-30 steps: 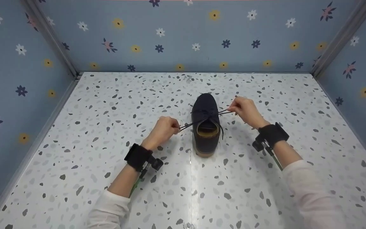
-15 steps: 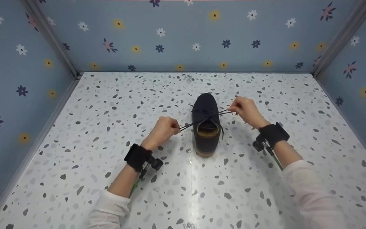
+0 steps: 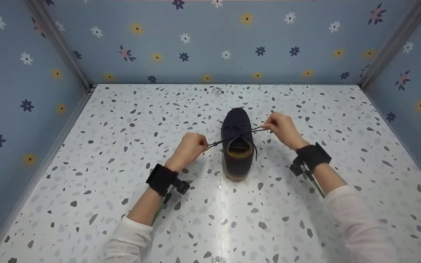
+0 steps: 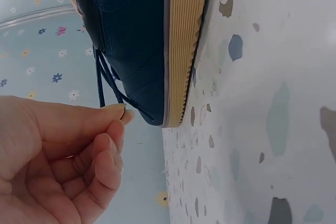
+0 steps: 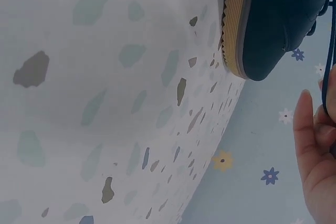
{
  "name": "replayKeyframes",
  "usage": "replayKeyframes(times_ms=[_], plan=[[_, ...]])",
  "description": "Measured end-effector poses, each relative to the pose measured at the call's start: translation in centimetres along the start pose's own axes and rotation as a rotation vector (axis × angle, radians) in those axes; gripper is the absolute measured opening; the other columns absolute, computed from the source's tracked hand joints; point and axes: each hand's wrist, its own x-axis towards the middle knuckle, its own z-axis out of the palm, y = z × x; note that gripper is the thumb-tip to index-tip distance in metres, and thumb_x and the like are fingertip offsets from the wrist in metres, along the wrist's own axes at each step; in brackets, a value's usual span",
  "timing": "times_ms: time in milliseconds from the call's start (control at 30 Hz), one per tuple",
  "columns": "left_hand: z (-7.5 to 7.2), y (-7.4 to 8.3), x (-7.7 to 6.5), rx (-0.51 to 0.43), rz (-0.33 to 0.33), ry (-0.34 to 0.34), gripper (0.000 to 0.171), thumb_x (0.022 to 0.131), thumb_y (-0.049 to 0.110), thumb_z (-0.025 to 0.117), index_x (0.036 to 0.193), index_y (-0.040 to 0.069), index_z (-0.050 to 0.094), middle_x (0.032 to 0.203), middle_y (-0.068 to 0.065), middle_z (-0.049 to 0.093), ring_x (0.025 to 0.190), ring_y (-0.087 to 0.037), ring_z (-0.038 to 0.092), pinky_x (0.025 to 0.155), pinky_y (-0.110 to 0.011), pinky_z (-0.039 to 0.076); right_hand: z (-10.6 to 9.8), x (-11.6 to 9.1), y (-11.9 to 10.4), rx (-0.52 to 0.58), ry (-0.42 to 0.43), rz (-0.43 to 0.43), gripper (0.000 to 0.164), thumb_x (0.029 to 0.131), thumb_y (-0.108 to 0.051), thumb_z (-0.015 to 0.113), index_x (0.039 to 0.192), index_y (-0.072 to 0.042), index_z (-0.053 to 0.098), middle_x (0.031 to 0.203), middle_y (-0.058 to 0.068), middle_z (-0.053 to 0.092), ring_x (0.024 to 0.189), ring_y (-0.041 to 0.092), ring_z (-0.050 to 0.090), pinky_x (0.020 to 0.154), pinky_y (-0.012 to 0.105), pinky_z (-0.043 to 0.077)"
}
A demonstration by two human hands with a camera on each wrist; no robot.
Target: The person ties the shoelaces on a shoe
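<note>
A dark navy lace-up shoe (image 3: 236, 117) stands upright on the speckled table, toe pointing away from the person. To its left, my left hand (image 3: 188, 148) pinches a doubled shoelace (image 3: 216, 143) between thumb and index finger. On the other side my right hand (image 3: 283, 128) holds another doubled length of lace near the shoe's front. Both lengths stretch outward from the crossing over the tongue. A loose lace end (image 3: 256, 152) hangs down the shoe's right side. In the left wrist view the lace (image 4: 100, 82) runs from the shoe to the fingertips. The right wrist view cuts off part of the right hand (image 5: 317, 156).
Blue flowered panels (image 3: 203, 44) enclose the table (image 3: 141, 109) at the back and both sides. A narrow seam runs down the tabletop's middle below the heel. Each wrist wears a black strap with a small camera (image 3: 183, 187).
The left hand has shifted slightly forward, and its lace stretches at a flatter angle. The right hand stays nearly where it was. Both keep their hold, and the shoe remains in place.
</note>
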Motion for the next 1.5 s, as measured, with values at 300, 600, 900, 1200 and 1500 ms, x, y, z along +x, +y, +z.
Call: replayKeyframes(times_ms=[300,600,900,1200,1500], plan=[[-0.5,0.3,0.5,0.001,0.014,0.066,0.003,0.062,0.009,0.054,0.061,0.007,0.056,0.053,0.005,0.047,0.049,-0.008,0.041,0.045,-0.02,0.032,0.0,0.2,-0.5,0.02,0.021,0.012,0.012,0.064,-0.022,0.051,0.063,-0.011,0.048,0.062,-0.003,0.044,0.05,0.012,0.044,0.044,0.02,0.034],[0.3,0.3,1.2,-0.026,0.08,0.144,0.003,0.061,0.009,0.055,0.062,0.005,0.056,0.055,0.004,0.049,0.048,-0.007,0.042,0.045,-0.019,0.033,0.6,0.2,-0.5,0.128,0.007,0.024,0.009,0.065,-0.02,0.051,0.069,-0.012,0.049,0.065,-0.001,0.044,0.053,0.014,0.044,0.042,0.024,0.035],[0.8,0.1,1.6,-0.087,0.118,0.054,0.008,0.062,0.014,0.056,0.067,0.008,0.055,0.057,0.003,0.048,0.049,-0.008,0.042,0.043,-0.02,0.032,1.0,0.4,-1.3,0.096,-0.022,0.02,0.022,0.068,-0.023,0.048,0.087,-0.013,0.049,0.08,0.001,0.042,0.058,0.011,0.043,0.043,0.026,0.035],[0.1,0.9,2.4,0.016,0.182,0.188,0.016,0.069,0.019,0.05,0.081,0.01,0.053,0.069,0.002,0.044,0.058,-0.008,0.04,0.051,-0.02,0.031,0.5,0.0,-1.9,0.0,0.044,0.138,0.02,0.07,-0.03,0.043,0.077,-0.012,0.043,0.065,0.0,0.042,0.05,0.01,0.038,0.043,0.023,0.03],[0.5,3.1,5.1,0.014,0.435,0.069,0.023,0.065,0.012,0.054,0.087,0.013,0.05,0.073,0.001,0.039,0.063,-0.006,0.037,0.053,-0.017,0.03,1.3,-0.9,-3.6,0.044,-0.095,0.141,0.018,0.069,-0.032,0.045,0.065,-0.015,0.049,0.054,-0.002,0.045,0.042,0.01,0.038,0.038,0.025,0.03]])
